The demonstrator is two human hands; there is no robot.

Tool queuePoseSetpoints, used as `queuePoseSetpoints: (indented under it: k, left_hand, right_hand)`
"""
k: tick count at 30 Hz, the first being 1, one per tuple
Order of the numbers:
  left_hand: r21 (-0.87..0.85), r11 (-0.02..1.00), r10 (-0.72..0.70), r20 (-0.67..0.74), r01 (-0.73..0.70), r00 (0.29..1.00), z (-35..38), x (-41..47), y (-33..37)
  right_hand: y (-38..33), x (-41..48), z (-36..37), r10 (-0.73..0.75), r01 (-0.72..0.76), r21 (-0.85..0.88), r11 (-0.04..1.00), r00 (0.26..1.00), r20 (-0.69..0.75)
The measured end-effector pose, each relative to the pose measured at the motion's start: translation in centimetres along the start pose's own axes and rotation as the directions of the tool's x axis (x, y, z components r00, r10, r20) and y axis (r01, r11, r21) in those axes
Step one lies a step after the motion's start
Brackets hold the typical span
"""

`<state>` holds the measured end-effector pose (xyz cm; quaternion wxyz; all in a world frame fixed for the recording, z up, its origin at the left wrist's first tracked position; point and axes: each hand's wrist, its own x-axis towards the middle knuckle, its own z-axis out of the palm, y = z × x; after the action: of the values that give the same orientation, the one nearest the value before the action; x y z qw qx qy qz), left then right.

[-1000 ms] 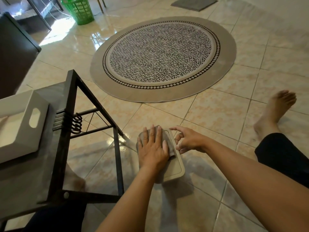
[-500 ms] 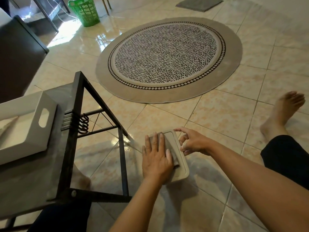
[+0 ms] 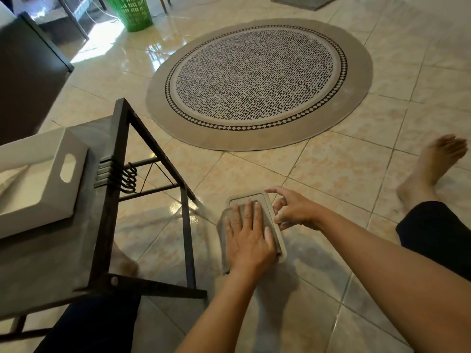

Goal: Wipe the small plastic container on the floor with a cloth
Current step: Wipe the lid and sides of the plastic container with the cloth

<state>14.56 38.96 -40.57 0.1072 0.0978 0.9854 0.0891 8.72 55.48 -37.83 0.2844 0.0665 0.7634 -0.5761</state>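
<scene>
Container: the small beige rectangular plastic container [image 3: 265, 200] lies flat on the glossy cream tiled floor [image 3: 331, 174], near the person, just right of the black metal-framed counter [image 3: 122, 225].
Cloth: a thin grey cloth [image 3: 225, 220] is spread over the container's top, its left edge showing beside the palm; the far end of the container is uncovered.
Left hand: the left hand [image 3: 248, 238] lies palm down on the cloth, fingers [image 3: 252, 212] stretched out flat and close together, pressing rather than gripping.
Right hand: the right hand [image 3: 297, 210] is at the container's right edge, fingers [image 3: 276, 192] loosely spread and curled; the thumb side touches the rim, no closed grip.
Counter: a white box with a handle slot [image 3: 51, 179] sits on its left part.
Far floor: a round grey patterned rug [image 3: 257, 82] lies beyond the container; a green plastic basket [image 3: 132, 11] stands far left.
Right side: a bare foot [image 3: 430, 169] rests on the tiles.
</scene>
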Motion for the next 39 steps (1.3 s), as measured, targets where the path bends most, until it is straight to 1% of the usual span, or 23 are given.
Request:
queuePoseSetpoints:
  k: [2,5,8,10,14,17,20,22,25,28,31,33,37,39]
  left_hand:
    - [-0.018,0.999,0.048,0.031,-0.048,0.998,-0.9,1.1,0.3]
    - [-0.010,0.985,0.173,0.048,-0.173,0.984,-2.5,2.4,-2.0]
    - [0.013,0.975,0.222,0.063,-0.223,0.973,-2.6,1.8,-4.8]
    - [0.023,0.974,0.227,0.033,-0.227,0.973,-1.4,0.4,-4.9]
    - [0.091,0.970,0.231,-0.050,-0.226,0.972,0.8,-0.7,-2.6]
    - [0.048,0.988,0.151,-0.076,-0.148,0.986,0.1,0.2,-3.3]
    - [-0.023,0.997,0.066,-0.087,-0.068,0.994,0.4,-1.1,-3.8]
    - [-0.004,0.996,0.086,-0.081,-0.086,0.993,0.8,-2.3,-2.6]
    - [0.074,0.988,0.139,-0.056,-0.135,0.989,0.8,-1.6,-0.7]
    - [0.056,0.986,0.160,-0.026,-0.158,0.987,0.0,0.1,-0.8]
    - [0.017,0.980,0.197,-0.061,-0.197,0.978,-0.3,0.4,-3.1]
    - [0.010,0.979,0.202,-0.059,-0.202,0.978,0.0,-0.4,-4.3]
    - [0.089,0.969,0.235,-0.080,-0.228,0.969,1.4,-1.5,-2.6]
    - [0.110,0.971,0.223,-0.084,-0.213,0.971,1.0,-1.0,-2.0]
  right_hand:
    - [0.0,-0.1,0.1,-0.006,0.006,0.000,1.000,1.000,-0.003]
    - [0.2,-0.4,0.1,-0.010,0.010,0.006,1.000,1.000,-0.009]
    - [0.3,-0.4,0.2,-0.008,0.008,0.028,1.000,1.000,0.001]
    - [0.3,-0.2,0.2,-0.006,0.006,0.041,0.999,1.000,0.002]
    - [0.4,-0.3,0.1,0.004,-0.004,0.038,0.999,1.000,-0.003]
    - [0.4,-0.5,0.2,-0.003,0.003,0.033,0.999,1.000,-0.020]
    - [0.3,-0.6,0.3,-0.006,0.007,0.027,1.000,1.000,-0.027]
    - [0.3,-0.6,0.3,-0.002,0.003,0.038,0.999,1.000,-0.019]
    - [0.4,-0.5,0.2,0.006,-0.006,0.047,0.999,1.000,-0.015]
    - [0.5,-0.7,0.0,0.010,-0.010,0.039,0.999,1.000,0.010]
    - [0.7,-0.9,-0.1,0.024,-0.028,0.059,0.998,0.998,0.054]
    - [0.8,-0.7,0.1,0.022,-0.026,0.068,0.997,0.998,0.061]
    - [0.8,-0.4,0.3,0.002,-0.004,0.040,0.999,0.998,0.062]
    - [0.9,-0.4,0.3,0.002,-0.005,0.045,0.999,0.998,0.058]
